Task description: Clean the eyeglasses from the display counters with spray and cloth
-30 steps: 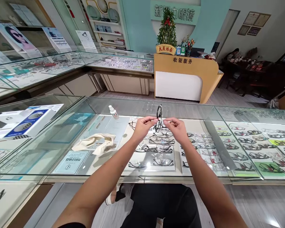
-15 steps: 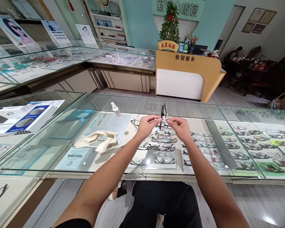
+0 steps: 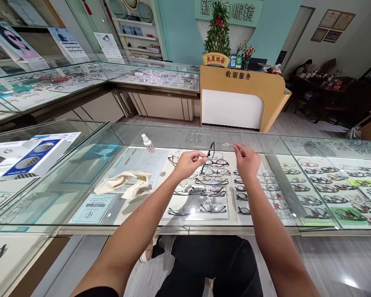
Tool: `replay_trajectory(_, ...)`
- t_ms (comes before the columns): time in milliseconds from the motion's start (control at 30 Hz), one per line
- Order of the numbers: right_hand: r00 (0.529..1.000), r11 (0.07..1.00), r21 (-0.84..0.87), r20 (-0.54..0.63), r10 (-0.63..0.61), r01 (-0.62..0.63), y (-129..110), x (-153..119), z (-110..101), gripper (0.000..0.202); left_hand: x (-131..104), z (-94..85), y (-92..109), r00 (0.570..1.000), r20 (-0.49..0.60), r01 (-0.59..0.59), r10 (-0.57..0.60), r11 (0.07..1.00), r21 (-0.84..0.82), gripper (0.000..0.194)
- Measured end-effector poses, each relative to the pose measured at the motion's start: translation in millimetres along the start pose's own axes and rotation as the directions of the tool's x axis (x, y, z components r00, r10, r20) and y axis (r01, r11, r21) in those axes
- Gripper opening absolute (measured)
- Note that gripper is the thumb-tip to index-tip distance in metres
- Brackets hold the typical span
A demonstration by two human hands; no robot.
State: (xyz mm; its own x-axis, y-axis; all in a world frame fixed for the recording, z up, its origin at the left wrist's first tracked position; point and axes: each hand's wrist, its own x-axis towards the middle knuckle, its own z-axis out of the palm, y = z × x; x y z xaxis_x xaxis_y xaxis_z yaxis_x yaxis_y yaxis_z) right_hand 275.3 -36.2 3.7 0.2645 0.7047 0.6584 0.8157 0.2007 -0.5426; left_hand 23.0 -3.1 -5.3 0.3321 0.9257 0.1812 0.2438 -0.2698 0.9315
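My left hand (image 3: 189, 164) is closed, thumb and fingers pinching a pair of black-framed eyeglasses (image 3: 211, 149) held up over the glass counter. The eyeglasses are seen nearly edge-on, so their lenses cannot be made out. To their right, apart from them, my right hand (image 3: 247, 161) is raised with its thumb and fingertips pinched together. A faint clear shape shows beside those fingertips, too indistinct to name. Below both hands, rows of eyeglasses (image 3: 212, 181) lie inside the case. A cream cloth (image 3: 123, 183) lies crumpled on the glass top, left of my left forearm.
A white spray bottle (image 3: 148, 143) stands on the counter's far left part. White and blue boxes (image 3: 34, 159) rest farther left. More eyeglasses fill the right-hand case (image 3: 336, 185). Across the aisle is a wooden cashier desk (image 3: 244, 82) with a plant on it.
My right hand has come away from the eyeglasses and moved right, its fingers pinched. My left hand still holds the eyeglasses, now turned and slightly lower. The view has shifted a little.
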Motion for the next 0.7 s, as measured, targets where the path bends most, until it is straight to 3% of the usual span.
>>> replay_trajectory(200,0.998,0.996,0.072,-0.021,0.062,-0.061,-18.0,-11.7,3.7,0.038,0.0,7.9,-4.8,0.992,-0.126,0.014,-0.025,0.996,-0.092,0.041)
replay_trajectory(300,0.992,0.988,0.142,0.119,0.045,-0.062,-29.9,-21.6,10.4,0.039,-2.1,12.3,-5.4,0.989,-0.145,0.012,-0.025,0.996,-0.091,0.040)
replay_trajectory(433,0.951,0.970,0.196,0.299,0.082,-0.145,-37.0,-28.3,20.0,0.040,-5.9,18.5,-1.8,0.995,-0.102,0.007,-0.015,0.997,-0.077,0.039)
replay_trajectory(700,0.908,0.924,0.213,0.349,0.232,-0.317,-35.1,-24.7,21.5,0.046,-10.2,27.8,0.9,0.990,-0.141,-0.009,0.002,0.999,-0.047,0.037)
